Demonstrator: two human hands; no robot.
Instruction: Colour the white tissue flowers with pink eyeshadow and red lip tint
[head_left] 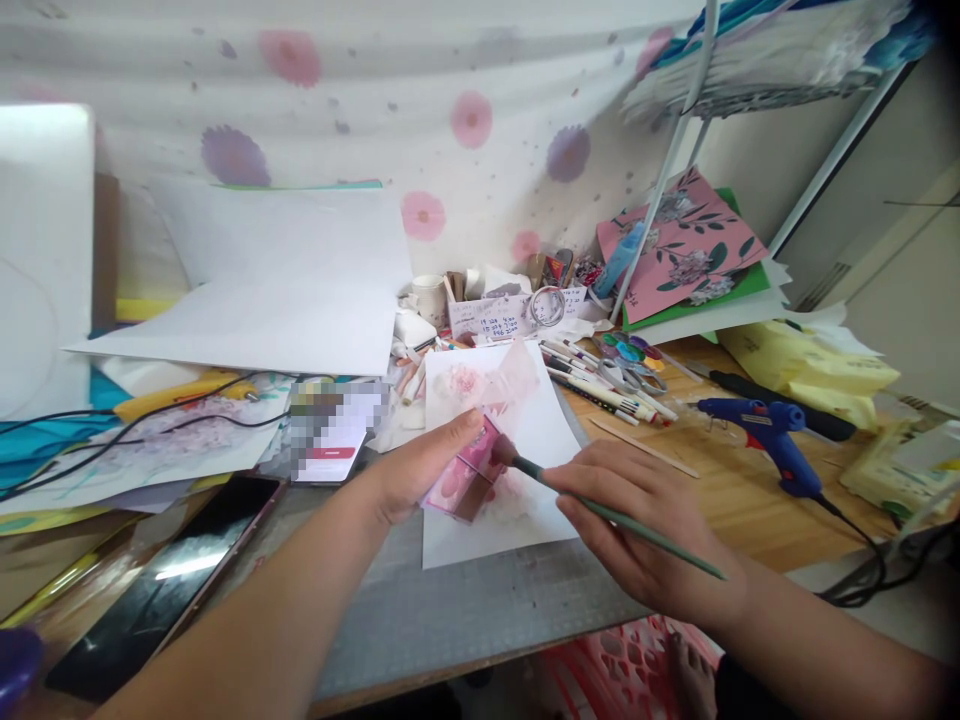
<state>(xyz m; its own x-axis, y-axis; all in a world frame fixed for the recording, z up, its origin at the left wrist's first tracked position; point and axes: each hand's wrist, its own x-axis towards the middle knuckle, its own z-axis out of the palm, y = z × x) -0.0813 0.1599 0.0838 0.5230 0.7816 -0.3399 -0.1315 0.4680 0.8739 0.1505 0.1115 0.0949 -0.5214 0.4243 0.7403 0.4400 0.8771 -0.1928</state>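
Observation:
A small pink palette case (pixel 466 478) is in my left hand (pixel 431 455), tilted, with the thumb along its upper edge. My right hand (pixel 637 500) grips a brush (pixel 615 517) with a green handle, its fingers closed round the shaft. The brush's dark reddish bristles touch the case or lie just over its right side. Under both is a sheet of white paper (pixel 551 465) bearing soft pink smudges and flower-like patches. Part of the paper is hidden by the case and my hands.
A blue glue gun (pixel 772 430) with a cord lies at the right. Markers (pixel 600 385) and a round-welled colour palette (pixel 630 350) sit behind the paper. Phones (pixel 172 590) lie at the left, beside a yellow tool (pixel 187 390). A box of odds and ends (pixel 487 318) stands at the back.

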